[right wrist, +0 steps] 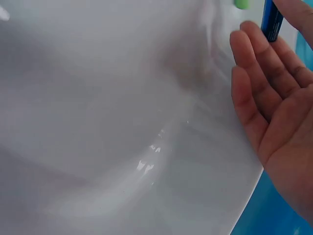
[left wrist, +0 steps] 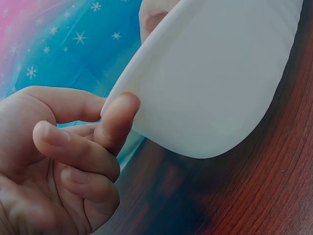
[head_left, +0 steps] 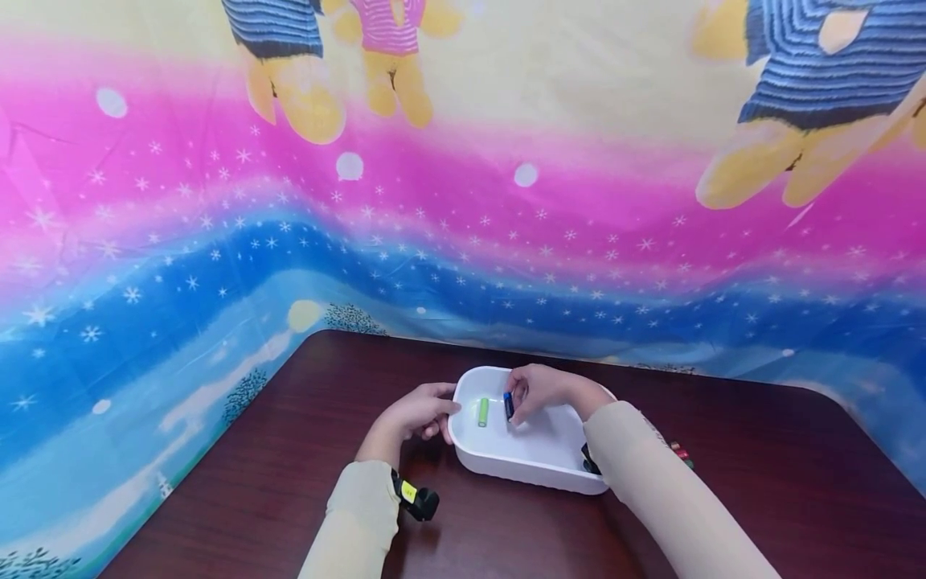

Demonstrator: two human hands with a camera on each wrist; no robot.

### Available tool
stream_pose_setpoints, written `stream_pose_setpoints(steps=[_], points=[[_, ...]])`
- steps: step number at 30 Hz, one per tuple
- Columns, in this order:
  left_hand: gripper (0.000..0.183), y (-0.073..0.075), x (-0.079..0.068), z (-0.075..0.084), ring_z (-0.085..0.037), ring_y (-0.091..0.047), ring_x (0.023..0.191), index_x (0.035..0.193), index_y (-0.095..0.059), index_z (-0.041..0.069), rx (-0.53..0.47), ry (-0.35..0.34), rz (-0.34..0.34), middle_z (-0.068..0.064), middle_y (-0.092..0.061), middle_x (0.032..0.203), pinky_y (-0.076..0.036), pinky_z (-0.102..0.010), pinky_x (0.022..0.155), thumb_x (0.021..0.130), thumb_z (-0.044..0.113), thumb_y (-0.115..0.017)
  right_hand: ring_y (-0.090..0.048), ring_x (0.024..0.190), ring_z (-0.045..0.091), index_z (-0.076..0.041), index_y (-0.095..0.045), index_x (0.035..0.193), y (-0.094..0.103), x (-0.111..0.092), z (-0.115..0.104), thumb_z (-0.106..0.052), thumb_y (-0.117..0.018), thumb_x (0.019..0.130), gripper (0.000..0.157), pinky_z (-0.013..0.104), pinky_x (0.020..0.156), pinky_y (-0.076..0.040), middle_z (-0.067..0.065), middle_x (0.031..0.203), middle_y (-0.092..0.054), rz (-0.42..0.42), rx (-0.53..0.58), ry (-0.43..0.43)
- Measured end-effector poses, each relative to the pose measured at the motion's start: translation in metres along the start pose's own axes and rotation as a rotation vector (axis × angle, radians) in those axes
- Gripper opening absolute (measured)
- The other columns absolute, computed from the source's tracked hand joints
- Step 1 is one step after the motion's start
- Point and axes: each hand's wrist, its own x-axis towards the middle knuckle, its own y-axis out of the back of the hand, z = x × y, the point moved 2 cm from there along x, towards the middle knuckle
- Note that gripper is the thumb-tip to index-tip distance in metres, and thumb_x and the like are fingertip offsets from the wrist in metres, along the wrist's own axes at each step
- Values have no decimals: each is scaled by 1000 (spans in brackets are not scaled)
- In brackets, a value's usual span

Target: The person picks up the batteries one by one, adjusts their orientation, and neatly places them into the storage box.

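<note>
Firstly, a printed cloth (head_left: 506, 225) hangs beyond both hands, w/ snowflakes and yellow figures in striped clothes. Under the hands is a dark brown table (head_left: 463, 539). Two pale sleeves (head_left: 354, 523) reach in, one behind each hand. Btwn the hands stands a white tub (head_left: 521, 472), on the table.

The L hand (head_left: 419, 410) grasps the tub: its digits pinch the rim on that hand's own side, and the lower fingers are bent, outside the tub. The R hand (head_left: 538, 386) is over the tub's inside, fingers lightly bent.

At the L wrist is a black gadget (head_left: 419, 500) w/ a yellow label. Past the R forearm some small red and green items (head_left: 680, 452) are visible, partly hidden by the sleeve.

The green batt. (head_left: 483, 412) lies in the tub, btwn the two hands. Just beside it, the blue batt. (head_left: 509, 406) is pinched by the R thumb and fingers; whether its end touches the tub, I cannot tell.
</note>
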Motion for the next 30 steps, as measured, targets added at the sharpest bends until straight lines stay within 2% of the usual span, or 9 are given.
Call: stream_pose_setpoints(steps=[5,11,22,30], points=[[53,0,0,0,-8,-36,33,141,-35,3,-5,-7,-8,-11,-58,53,-28,-18,35,92,10,-50,-51,64,10,-10,-57,96,-12,7,-6,-25,-85,64,44,25,62,-42,-3,72,-57,25,-195,-26],[52,0,0,-1,-9,-36,33,142,-35,4,6,-8,-12,-11,-59,54,-29,-19,35,92,10,-50,-49,66,11,-14,-58,94,-21,15,-10,-35,-83,63,45,27,63,-41,-3,74,-55,52,-318,-49],[51,2,-2,1,-9,-36,34,142,-34,3,22,-15,-25,-11,-59,54,-29,-19,35,94,10,-49,-49,64,11,-13,-60,100,-30,25,-9,-39,-81,66,48,27,61,-42,-4,72,-55,67,-358,-34],[49,1,-2,2,-8,-36,33,141,-34,1,-1,-40,-60,-10,-59,53,-28,-19,35,94,7,-47,-50,67,11,-13,-61,107,-32,27,-11,-42,-80,66,54,27,65,-43,-5,73,-55,77,-395,-26]])
